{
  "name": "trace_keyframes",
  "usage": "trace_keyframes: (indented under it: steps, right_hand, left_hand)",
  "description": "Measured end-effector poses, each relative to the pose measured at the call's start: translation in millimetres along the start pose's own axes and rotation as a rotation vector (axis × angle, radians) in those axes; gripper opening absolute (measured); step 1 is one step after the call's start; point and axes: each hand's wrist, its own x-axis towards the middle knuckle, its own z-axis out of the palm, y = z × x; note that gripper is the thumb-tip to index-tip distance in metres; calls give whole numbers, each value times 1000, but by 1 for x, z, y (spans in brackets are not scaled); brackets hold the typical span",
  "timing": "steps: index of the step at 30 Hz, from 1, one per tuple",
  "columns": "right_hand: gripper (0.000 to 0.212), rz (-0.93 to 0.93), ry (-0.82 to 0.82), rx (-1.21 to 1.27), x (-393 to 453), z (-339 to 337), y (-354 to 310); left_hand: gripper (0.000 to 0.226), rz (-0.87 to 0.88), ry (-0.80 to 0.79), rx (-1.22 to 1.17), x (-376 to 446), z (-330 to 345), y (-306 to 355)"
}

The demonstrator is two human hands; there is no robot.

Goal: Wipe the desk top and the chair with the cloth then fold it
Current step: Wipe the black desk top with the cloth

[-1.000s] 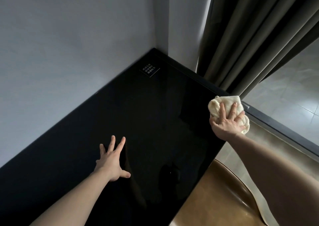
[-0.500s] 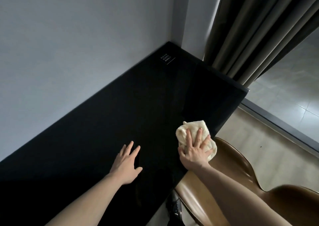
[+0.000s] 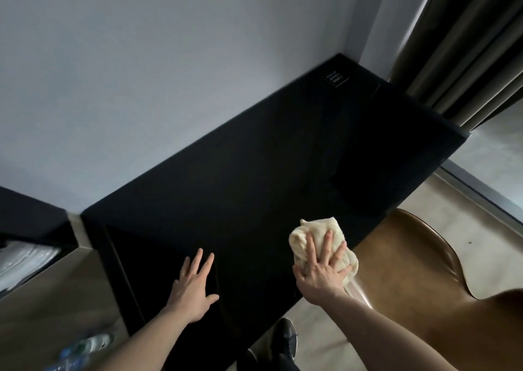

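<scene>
A glossy black desk top runs from the near left to the far right corner of the room. My right hand presses a bunched cream cloth flat onto the desk close to its front edge, fingers spread over it. My left hand lies flat on the desk to the left of the cloth, fingers apart, holding nothing. A brown leather chair stands right of the cloth, its back touching the desk's front edge.
A grey wall backs the desk. Dark curtains hang at the far right. A small label sits at the desk's far corner. A lower shelf with white cloth is at the left, a plastic bottle lies below it. My shoe shows under the desk.
My right hand has slid the cloth from the far right edge of the desk back along the front edge toward me. My left hand stays flat on the desk. The view has pulled back.
</scene>
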Motion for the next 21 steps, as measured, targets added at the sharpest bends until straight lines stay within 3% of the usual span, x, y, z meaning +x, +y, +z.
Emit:
trace_keyframes:
  steps: [8,15,21]
  right_hand:
    - [86,-3,19,22,6,2,-2]
    - [80,28,64,40,-4,8,-10]
    - [81,-54,80,147,-54,73,-65]
  left_hand:
    - [106,-36,1,-56,4,-3,9]
    - [82,34,-42,-144,-12,-6,3]
    - [71,115,49,-289,-41,18,-30]
